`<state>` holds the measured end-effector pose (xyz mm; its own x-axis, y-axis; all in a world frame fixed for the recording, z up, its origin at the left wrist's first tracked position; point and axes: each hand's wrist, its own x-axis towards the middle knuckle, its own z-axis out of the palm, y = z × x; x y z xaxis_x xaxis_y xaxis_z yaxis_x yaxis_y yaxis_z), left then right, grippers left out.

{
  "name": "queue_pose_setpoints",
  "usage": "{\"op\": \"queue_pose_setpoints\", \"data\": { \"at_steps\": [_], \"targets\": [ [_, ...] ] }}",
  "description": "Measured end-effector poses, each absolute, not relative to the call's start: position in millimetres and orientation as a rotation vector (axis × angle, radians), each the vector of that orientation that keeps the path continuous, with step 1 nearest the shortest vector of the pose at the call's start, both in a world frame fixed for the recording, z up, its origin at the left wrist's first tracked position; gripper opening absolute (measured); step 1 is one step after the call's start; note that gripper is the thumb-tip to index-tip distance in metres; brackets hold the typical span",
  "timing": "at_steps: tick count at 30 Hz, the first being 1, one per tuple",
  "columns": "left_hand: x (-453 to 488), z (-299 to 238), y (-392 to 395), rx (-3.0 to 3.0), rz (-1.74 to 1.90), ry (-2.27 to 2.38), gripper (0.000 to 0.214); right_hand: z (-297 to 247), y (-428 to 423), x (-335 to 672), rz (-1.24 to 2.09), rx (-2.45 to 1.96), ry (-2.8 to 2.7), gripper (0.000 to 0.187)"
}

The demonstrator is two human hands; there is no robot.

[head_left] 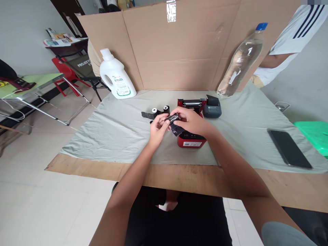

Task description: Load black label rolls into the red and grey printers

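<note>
Both of my hands are at a small roll in shiny black film (173, 118), in front of me above the cloth. My left hand (158, 128) pinches its left end between thumb and fingers. My right hand (191, 121) grips the right end, and a loose flap of black film (176, 130) hangs beneath. Behind and below my right hand stands a red and black printer-like machine (191, 142) with its top raised, partly hidden by that hand. Just beyond my left hand lie several black rolls with white cores (166, 108) and a strip of black film (147, 115).
A small dark grey device (212, 108) stands right of the machine. A white detergent bottle (116, 75) and a tilted water bottle (242, 61) rest against the cardboard screen (176, 73). A phone (289, 148) lies right. A person's sleeve (294, 37) shows behind.
</note>
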<state>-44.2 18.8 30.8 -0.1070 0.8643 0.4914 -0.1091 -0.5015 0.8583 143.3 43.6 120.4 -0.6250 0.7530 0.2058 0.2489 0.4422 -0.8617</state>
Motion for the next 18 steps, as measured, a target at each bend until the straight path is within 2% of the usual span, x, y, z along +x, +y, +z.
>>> {"op": "queue_pose_setpoints", "data": {
  "at_steps": [2,13,16,18],
  "targets": [
    [-44.7,31.3,19.2,1.431,1.721,0.885,0.037,118.0,45.3,141.8,1.129,-0.864,-2.072,0.022],
    [-34.5,19.5,24.4,1.241,1.779,0.866,0.051,110.1,47.9,135.4,1.035,-0.997,-1.894,0.026],
    [-26.7,12.5,22.8,1.167,1.753,0.815,0.059,123.3,49.1,126.4,0.895,-0.985,-1.828,0.026],
    [-23.0,6.1,22.3,1.19,1.64,0.811,0.055,137.3,51.4,106.5,0.738,-0.967,-1.865,0.028]
  ]
}}
